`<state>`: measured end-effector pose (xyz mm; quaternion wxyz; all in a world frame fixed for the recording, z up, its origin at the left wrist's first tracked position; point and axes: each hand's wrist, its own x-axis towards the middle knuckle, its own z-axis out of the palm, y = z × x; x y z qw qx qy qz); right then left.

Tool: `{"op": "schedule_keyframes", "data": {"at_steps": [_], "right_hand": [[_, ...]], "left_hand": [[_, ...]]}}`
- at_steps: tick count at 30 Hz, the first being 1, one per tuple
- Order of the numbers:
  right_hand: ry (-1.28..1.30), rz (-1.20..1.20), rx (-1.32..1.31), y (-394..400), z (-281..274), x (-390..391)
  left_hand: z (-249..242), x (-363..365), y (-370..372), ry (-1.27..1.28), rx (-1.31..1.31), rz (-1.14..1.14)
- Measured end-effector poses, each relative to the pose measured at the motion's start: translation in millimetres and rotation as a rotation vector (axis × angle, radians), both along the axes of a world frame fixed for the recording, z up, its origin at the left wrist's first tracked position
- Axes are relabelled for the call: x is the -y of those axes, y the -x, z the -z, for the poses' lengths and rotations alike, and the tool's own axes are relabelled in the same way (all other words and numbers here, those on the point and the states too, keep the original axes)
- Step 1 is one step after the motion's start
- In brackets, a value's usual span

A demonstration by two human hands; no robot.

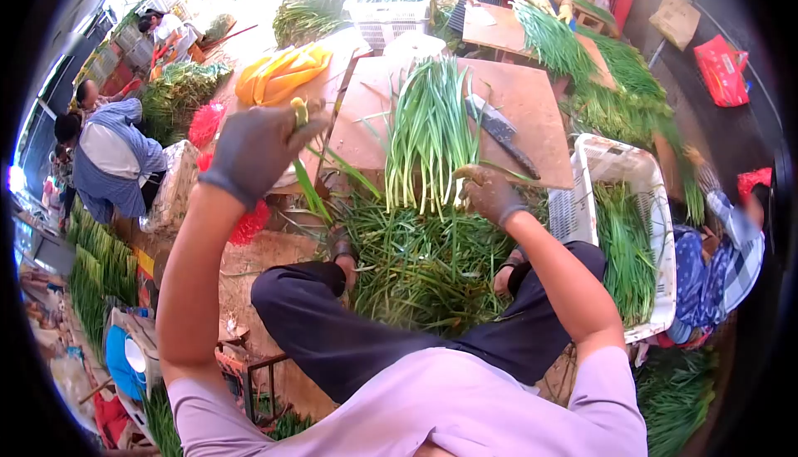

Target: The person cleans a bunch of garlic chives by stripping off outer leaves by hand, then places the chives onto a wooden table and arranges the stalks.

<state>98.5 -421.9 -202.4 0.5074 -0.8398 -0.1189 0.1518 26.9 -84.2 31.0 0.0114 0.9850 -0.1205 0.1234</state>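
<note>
**Green onions: one stalk lifted, a bundle on the board**

Head view: The green onion stalk (pixel 304 166) hangs from the left hand (pixel 253 148), which is gloved, raised at the left and clenched around the stalk's pale upper end; the green leaves trail down below the fist. The right hand (pixel 489 193), also gloved, rests at the near edge of the wooden board (pixel 532 99), fingers curled at the white root ends of the green onion bundle (pixel 428 128); whether it actually grips any stalks I cannot tell, since the glove hides the fingertips. The bundle lies lengthwise on the board, tips pointing far. A knife (pixel 501 134) lies just right of it. A loose pile of trimmings (pixel 424 266) sits near, between the person's knees. A white crate (pixel 632 224) of greens stands at the right.

The stalks look light, soft and limp, probably easy to bruise or snap at the leaves; the firmer white base seems the better place to hold.
</note>
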Motion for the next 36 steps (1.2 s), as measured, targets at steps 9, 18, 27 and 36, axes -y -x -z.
{"op": "schedule_keyframes", "data": {"at_steps": [9,18,27,36], "right_hand": [[0.836,-0.3,0.746,2,13,-72],[0.293,-0.32,0.363,50,-40,-22],[0.37,-0.122,0.369,-22,-5,-23],[0.603,0.093,-0.008,-88,19,-62]], "left_hand": [[150,0,-97,0.032,0.437,0.244],[295,16,-90,0.107,-0.093,0.155],[282,20,-120,0.368,-0.34,-0.04],[298,24,-147,0.439,-0.07,-0.077]]}}
